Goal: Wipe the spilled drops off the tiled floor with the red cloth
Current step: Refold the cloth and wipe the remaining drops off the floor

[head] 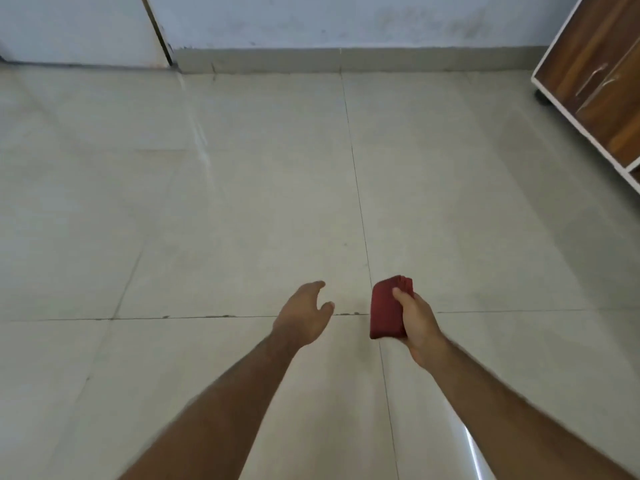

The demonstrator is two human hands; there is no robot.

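My right hand (417, 323) grips a folded red cloth (384, 310), held upright above the floor near the crossing of two tile joints. My left hand (304, 315) hovers a little to the left of the cloth, fingers apart and empty, palm turned toward the cloth. Below both hands lies the pale beige tiled floor (242, 202). Small dark specks sit along the horizontal tile joint (207, 317) and one faint spot (345, 244) marks the tile ahead. I cannot make out clear drops of liquid.
A wooden cabinet with white trim (602, 81) stands at the far right on small dark feet. A white wall with a grey skirting (346, 60) runs across the back. A door frame edge (161, 32) meets the floor at the back left.
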